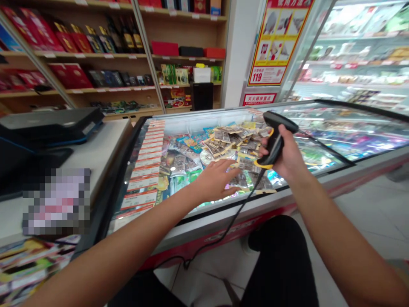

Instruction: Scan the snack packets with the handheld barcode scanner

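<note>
A black and yellow barcode scanner is gripped by its handle in my right hand, its head tilted up toward the left. The scanner's cord runs down from the handle past the freezer's front edge. To the left, my left hand is stretched over the glass top with fingers spread and nothing in them. Just beyond both hands, a loose pile of small snack packets lies on the glass. Part of a round white lid or tin shows beside the pile.
A chest freezer with price labels along its left side spans the front. On the left stands a counter with black equipment. Shelves of boxes and bottles line the back; a lit display cooler is at right.
</note>
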Available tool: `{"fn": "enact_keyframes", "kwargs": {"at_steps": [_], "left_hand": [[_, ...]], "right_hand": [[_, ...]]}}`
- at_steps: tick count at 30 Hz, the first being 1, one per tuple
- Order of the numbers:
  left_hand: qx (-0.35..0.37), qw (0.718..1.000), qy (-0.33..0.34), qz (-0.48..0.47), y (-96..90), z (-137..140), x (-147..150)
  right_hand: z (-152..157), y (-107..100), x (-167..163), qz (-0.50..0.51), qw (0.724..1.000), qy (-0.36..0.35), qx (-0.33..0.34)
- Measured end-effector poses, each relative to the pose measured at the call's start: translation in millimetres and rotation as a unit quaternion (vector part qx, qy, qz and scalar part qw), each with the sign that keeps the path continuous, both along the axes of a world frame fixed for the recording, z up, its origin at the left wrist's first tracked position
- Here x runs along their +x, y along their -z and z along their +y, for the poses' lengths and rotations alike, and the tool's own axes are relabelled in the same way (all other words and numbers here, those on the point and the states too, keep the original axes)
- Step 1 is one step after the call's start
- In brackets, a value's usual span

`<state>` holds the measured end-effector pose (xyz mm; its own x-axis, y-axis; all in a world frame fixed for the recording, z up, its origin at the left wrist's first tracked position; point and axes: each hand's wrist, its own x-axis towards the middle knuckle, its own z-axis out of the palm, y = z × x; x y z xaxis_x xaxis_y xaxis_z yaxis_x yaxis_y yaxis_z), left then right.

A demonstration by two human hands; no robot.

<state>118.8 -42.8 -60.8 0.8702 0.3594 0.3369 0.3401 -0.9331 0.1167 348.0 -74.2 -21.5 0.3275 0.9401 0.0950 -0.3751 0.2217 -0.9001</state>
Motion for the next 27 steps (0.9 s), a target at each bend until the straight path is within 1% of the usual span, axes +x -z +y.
{"fn": "enact_keyframes", "kwargs": {"at_steps": [2,3,5,8,10,14,17,19,21,23,24,25,26,27], "left_hand": [[0.068,0.994,0.077,0.038,9.1,1.2,12.4],[0.092,0.99,0.1,0.047,12.3,2.7,19.7],[0.13,0.983,0.117,0.058,16.3,7.7,34.3],[0.166,0.979,0.096,0.073,17.9,19.3,51.4],[0.183,0.978,0.066,0.07,17.7,27.8,57.2],[0.197,0.979,0.004,0.045,18.2,38.9,58.9],[0.198,0.979,-0.027,0.026,19.5,37.8,56.5],[0.199,0.979,-0.038,0.018,20.0,33.1,53.5],[0.196,0.98,-0.028,0.013,19.3,27.9,49.1],[0.192,0.981,-0.005,0.002,17.0,25.8,43.4],[0.19,0.982,-0.001,-0.009,15.3,27.2,40.2],[0.185,0.982,-0.011,-0.027,13.1,30.7,36.7],[0.176,0.982,-0.036,-0.05,10.7,36.4,33.1],[0.16,0.981,-0.077,-0.079,8.3,44.3,29.4]], "right_hand": [[-12.0,3.0,19.0,-0.003,1.0,-0.002,-0.006],[-18.4,6.3,24.7,-0.012,1.0,-0.002,-0.014],[-31.2,15.4,28.7,-0.054,0.998,0.005,-0.04],[-45.0,30.2,21.5,-0.132,0.989,0.008,-0.071],[-46.1,37.2,14.7,-0.148,0.986,0.003,-0.074],[-26.1,43.6,8.2,-0.108,0.99,-0.01,-0.087],[-8.1,45.1,9.0,-0.066,0.991,-0.034,-0.111],[-4.1,43.5,12.8,-0.045,0.993,-0.045,-0.103],[-7.1,39.2,22.5,-0.036,0.995,-0.043,-0.078],[-12.8,33.4,41.9,-0.037,0.998,-0.013,-0.052],[-15.0,30.7,55.6,-0.042,0.998,0.019,-0.044],[-15.8,28.4,71.6,-0.051,0.996,0.059,-0.042],[-15.0,26.8,89.0,-0.067,0.99,0.113,-0.049],[-12.5,25.9,106.7,-0.094,0.977,0.183,-0.059]]}}
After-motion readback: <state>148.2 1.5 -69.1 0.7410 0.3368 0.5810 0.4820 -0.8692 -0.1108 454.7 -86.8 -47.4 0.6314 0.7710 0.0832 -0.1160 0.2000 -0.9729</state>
